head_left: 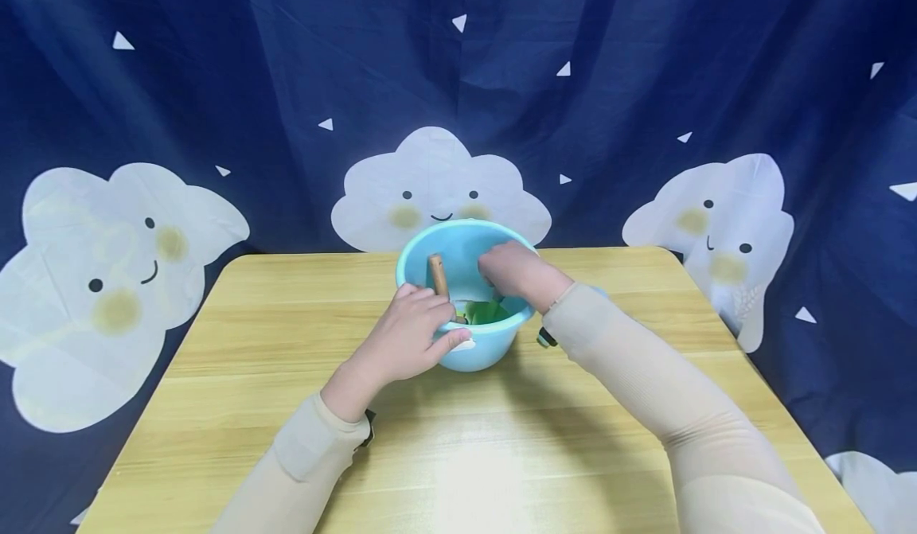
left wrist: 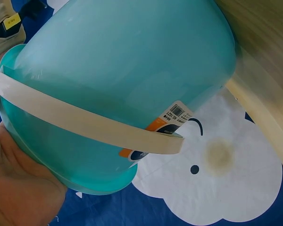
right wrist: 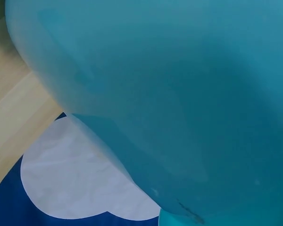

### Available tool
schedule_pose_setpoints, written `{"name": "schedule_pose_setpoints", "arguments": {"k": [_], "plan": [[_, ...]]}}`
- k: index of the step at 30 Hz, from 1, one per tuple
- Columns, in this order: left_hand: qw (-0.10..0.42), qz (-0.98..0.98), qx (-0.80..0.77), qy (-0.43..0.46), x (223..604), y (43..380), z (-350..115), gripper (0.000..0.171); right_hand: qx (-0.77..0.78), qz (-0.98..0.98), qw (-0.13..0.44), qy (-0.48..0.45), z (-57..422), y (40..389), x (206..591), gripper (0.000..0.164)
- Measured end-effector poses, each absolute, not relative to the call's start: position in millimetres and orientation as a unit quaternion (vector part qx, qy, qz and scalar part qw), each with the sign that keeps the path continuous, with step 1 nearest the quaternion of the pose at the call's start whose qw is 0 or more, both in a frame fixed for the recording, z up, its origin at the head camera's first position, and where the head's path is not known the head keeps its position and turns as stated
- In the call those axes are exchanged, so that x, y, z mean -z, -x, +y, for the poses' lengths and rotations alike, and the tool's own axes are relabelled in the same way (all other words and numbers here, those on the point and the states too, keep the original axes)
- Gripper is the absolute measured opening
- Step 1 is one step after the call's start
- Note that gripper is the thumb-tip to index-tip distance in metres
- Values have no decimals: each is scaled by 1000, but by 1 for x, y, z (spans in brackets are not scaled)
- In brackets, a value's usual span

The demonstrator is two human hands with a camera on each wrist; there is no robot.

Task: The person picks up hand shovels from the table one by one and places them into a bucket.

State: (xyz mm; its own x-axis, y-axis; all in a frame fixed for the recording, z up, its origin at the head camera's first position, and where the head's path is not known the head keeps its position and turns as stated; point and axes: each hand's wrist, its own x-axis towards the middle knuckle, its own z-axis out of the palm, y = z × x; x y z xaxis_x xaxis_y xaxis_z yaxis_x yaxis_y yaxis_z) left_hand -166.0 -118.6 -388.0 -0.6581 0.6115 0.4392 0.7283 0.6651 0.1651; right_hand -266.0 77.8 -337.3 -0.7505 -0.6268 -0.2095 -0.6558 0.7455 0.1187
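Observation:
A light blue bucket (head_left: 476, 352) stands near the far edge of the table, its mouth tipped toward me in the head view. My left hand (head_left: 404, 331) grips its near left rim, fingers over the edge and thumb along the outside. In the left wrist view a white carrying handle (left wrist: 85, 120) hangs across the bucket wall. Inside the bucket lean a wooden handle (head_left: 438, 275) and something green (head_left: 483, 312). My right hand (head_left: 517, 270) reaches over the right rim into the bucket. Its fingers are mostly hidden, and I cannot tell whether they hold anything.
The pale wooden table (head_left: 272, 335) spreads out to both sides and in front of the bucket. Behind it hangs a dark blue curtain (head_left: 301, 56) with white clouds and small triangles. A label with a barcode (left wrist: 177, 113) is on the bucket wall.

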Motion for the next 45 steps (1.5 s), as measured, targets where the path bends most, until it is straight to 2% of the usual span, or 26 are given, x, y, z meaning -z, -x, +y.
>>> {"name": "schedule_pose_setpoints", "arguments": {"k": [7,17,41,45], "plan": [[178,-895,168,374,389,166,-119,40,-89,923,83,366,76,271,339,48],[179,-892,172,377,388,166,-118,40,-87,920,80,374,71,274,345,42],[180,-894,170,374,386,165,-118,36,-81,916,78,386,71,271,342,44],[180,-893,171,375,386,165,-118,36,-67,916,70,388,72,270,336,28]]}}
